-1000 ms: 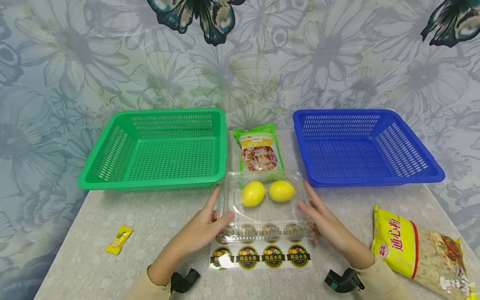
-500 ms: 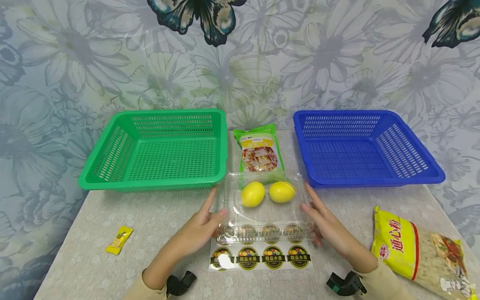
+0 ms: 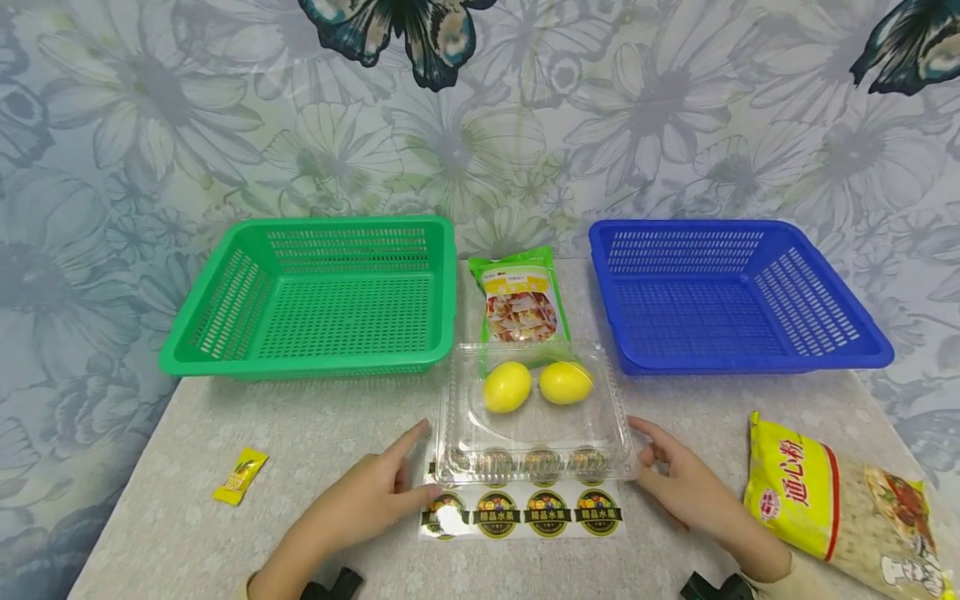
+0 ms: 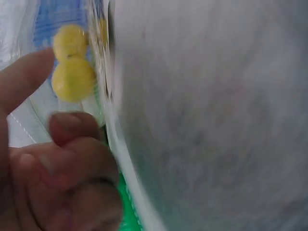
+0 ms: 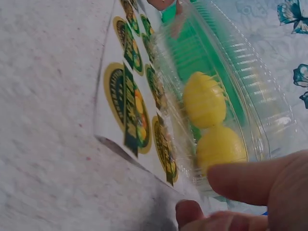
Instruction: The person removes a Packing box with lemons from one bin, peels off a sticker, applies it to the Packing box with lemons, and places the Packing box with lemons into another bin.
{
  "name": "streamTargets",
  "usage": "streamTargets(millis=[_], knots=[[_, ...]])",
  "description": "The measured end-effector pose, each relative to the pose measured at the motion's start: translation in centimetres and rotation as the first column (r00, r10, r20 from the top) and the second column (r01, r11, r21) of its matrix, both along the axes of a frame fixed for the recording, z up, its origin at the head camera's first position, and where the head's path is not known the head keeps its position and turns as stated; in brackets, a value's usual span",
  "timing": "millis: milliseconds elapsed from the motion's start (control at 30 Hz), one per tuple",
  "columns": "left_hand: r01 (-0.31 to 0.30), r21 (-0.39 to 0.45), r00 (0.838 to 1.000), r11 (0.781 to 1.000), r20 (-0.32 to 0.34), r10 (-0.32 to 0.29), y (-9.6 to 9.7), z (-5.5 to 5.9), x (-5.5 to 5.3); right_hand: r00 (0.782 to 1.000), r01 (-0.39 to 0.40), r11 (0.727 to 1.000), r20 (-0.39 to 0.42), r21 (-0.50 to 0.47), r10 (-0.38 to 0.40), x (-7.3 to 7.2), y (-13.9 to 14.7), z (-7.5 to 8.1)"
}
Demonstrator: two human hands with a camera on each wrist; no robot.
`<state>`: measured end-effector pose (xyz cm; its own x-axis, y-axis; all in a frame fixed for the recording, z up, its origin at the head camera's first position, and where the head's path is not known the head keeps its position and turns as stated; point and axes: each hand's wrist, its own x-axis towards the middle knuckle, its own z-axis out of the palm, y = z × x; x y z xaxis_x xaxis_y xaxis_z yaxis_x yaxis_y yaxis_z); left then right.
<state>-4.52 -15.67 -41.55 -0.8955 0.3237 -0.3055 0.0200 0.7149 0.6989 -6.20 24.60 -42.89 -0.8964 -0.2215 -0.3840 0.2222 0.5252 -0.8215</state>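
A clear plastic clamshell box point(image 3: 536, 427) with two lemons point(image 3: 507, 387) inside lies at mid-table in the head view. Its front edge covers part of a sheet of round fruit stickers point(image 3: 497, 513). To the box's left is my left hand point(image 3: 363, 500), index finger extended, thumb tip over the sheet's left edge and the other fingers loosely bent. On the opposite side my right hand point(image 3: 686, 483) has its index fingertip right at the box's edge, fingers relaxed. Neither hand grips anything. In the right wrist view, the thumb point(image 5: 240, 183) overlaps the near lemon point(image 5: 221, 149).
A green basket point(image 3: 315, 367) stands at back left, a blue basket point(image 3: 750, 363) at back right. Between them lies a green food packet point(image 3: 520, 300), partly behind the box. A small yellow packet point(image 3: 241, 477) is at left, a bag of pasta point(image 3: 840, 500) at right.
Both hands have let go of the box's sides and drawn back and outward, toward the person. The box, lemons and sticker sheet have stayed in place.
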Motion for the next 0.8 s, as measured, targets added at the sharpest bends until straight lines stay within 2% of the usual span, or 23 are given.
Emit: streamTargets(millis=[100,200,300,433,533,600,700,800], knots=[[0.036,-0.095,0.999,0.995,-0.005,-0.037,0.3,-0.2,0.9,0.998,-0.027,0.993,-0.057,0.113,0.033,0.7,-0.3,-0.2],[0.059,-0.163,0.997,0.985,-0.038,-0.066,0.7,-0.3,1.7,0.993,-0.049,0.980,-0.094,0.195,0.068,1.5,-0.8,-0.2],[0.054,-0.196,0.995,0.979,-0.069,-0.068,1.0,-0.4,2.3,0.993,-0.055,0.967,-0.087,0.248,0.079,2.1,-1.5,-0.3],[0.019,-0.190,0.994,0.982,-0.099,-0.038,1.1,-0.5,2.5,0.998,-0.031,0.960,-0.044,0.278,0.045,2.5,-2.6,-0.4],[0.003,-0.161,0.993,0.987,-0.117,-0.022,1.2,-0.6,2.7,0.999,-0.030,0.970,-0.001,0.241,0.032,2.7,-3.0,-0.2],[-0.004,-0.120,0.995,0.993,-0.102,-0.009,1.2,-0.7,2.8,0.999,-0.038,0.976,0.021,0.213,0.034,2.7,-3.2,-0.2],[-0.021,-0.031,0.997,0.999,-0.073,0.018,1.3,-0.9,2.9,0.999,-0.043,0.981,0.028,0.191,0.038,2.9,-3.3,-0.1],[-0.065,0.084,0.997,0.994,-0.022,0.067,1.5,-1.1,2.9,0.999,-0.041,0.979,0.015,0.198,0.039,3.2,-3.4,-0.3]])
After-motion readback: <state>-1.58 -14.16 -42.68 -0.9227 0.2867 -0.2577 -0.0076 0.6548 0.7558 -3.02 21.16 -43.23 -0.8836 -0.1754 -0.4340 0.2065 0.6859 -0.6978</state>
